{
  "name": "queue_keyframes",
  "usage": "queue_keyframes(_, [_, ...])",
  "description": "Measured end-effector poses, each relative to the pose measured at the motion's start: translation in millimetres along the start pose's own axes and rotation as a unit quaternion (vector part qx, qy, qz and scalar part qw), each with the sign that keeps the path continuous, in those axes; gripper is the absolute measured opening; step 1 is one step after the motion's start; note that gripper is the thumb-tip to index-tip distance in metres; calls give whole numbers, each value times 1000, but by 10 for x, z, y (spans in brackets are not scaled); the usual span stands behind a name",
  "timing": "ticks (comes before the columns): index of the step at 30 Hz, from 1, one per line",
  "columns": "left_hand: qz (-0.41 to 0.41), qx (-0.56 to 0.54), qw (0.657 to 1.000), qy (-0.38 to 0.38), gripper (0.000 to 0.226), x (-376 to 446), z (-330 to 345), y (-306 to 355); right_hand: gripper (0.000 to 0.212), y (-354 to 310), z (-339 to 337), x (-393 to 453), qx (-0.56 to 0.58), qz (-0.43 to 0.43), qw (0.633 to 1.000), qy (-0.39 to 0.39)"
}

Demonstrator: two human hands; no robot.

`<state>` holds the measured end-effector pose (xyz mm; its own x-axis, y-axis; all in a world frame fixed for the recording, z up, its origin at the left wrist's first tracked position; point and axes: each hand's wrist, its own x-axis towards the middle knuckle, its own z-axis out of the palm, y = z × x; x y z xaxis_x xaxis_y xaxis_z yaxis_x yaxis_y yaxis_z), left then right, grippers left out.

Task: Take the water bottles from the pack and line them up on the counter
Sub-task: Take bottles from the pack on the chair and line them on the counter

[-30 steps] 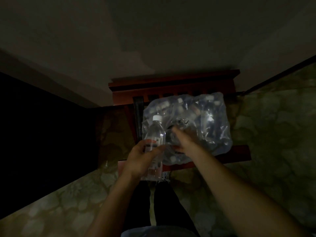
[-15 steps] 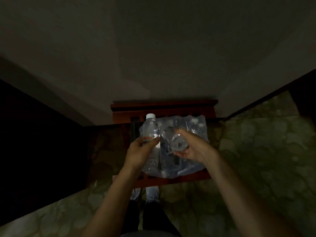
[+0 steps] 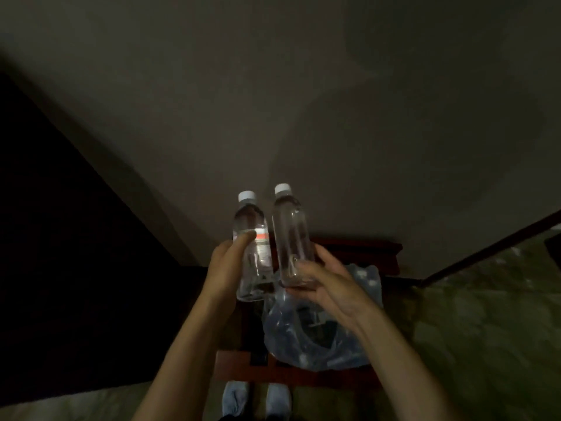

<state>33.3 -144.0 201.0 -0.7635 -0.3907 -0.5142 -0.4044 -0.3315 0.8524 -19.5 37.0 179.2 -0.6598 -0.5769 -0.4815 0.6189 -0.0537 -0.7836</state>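
Left bottle [image 3: 253, 247]: white cap, orange-banded label, print unreadable; gripped upright by left hand [image 3: 226, 268]. Right bottle [image 3: 291, 235]: white cap; right hand [image 3: 326, 287] grips its base; pack [image 3: 318, 338] below.

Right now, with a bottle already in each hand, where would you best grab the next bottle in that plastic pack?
Judging by the torn plastic pack lying on the dark red wooden stand, come from above through its open top and close your grip around a bottle's neck, just under the cap. The wrap still covers the sides, and the remaining bottles are too blurred to pick out singly.
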Motion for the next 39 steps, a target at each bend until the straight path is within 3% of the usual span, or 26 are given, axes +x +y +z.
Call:
queue_keyframes(5, [64, -18, 998, -1, 34, -205, -210, 356, 59, -295, 341, 78, -42, -38, 993, -103])
queue_keyframes(12, [201, 11, 979, 17, 29, -473, -607, 869, 53, -598, 1175, 134, -104, -127, 983, -85])
queue_keyframes(18, [262, 42, 963, -54, 31, -766, -1327, 1275, 26, -621, 1941, 64, -89, -180, 974, -106])
queue_keyframes(22, [310, -16, 950, -30, 30, -970, -1942, 1399, 42, -486, 2505, 7, -103, -211, 966, -109])
queue_keyframes(27, [305, -63, 950, -16, 23, -1262, -2590, 1585, 58, -361, 3371, -99, -118, -258, 951, -120])
queue_keyframes(32, [333, 49, 942, 12, 61, -1665, -3246, 1778, 23, -244, 4162, -210, -92, -282, 938, -179])
queue_keyframes(34, [331, 64, 941, 43, 66, -1790, -3427, 1860, 29, -237, 4388, -248, -69, -293, 935, -186])
queue_keyframes(36, [344, 59, 933, 88, 64, -1868, -3600, 1931, 49, -245, 4612, -269, -56, -286, 939, -184])
queue_keyframes(39, [400, 54, 907, 121, 47, -1906, -3861, 2013, 60, -279, 4898, -250, -73, -287, 940, -167])
